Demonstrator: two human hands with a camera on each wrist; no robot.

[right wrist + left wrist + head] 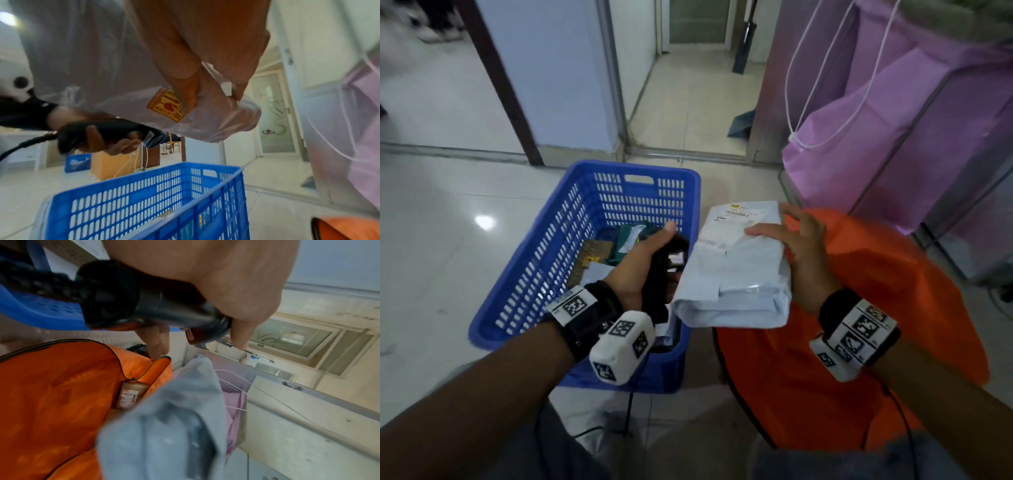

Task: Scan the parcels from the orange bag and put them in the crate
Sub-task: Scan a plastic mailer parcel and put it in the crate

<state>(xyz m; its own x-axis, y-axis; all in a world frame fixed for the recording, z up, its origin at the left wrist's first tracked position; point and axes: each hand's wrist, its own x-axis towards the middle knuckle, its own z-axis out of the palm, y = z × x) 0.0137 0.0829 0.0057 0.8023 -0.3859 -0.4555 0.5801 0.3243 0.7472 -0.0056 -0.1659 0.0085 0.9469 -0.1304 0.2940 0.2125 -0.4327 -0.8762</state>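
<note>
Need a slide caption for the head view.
Left hand grips scanner beside white parcel held by right hand, above blue crate and orange bag.

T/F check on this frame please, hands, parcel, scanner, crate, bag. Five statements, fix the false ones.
1. The left hand grips the black scanner. True.
2. The right hand is empty. False: it holds the white parcel, thumb on top, fingers underneath.
3. The blue crate is empty. False: several parcels already lie in it, among them a green one.
4. The white parcel is held label side up, above the gap between crate and orange bag. True.
5. The orange bag sits to the left of the crate. False: it is on the right of it, under the right hand.
</note>
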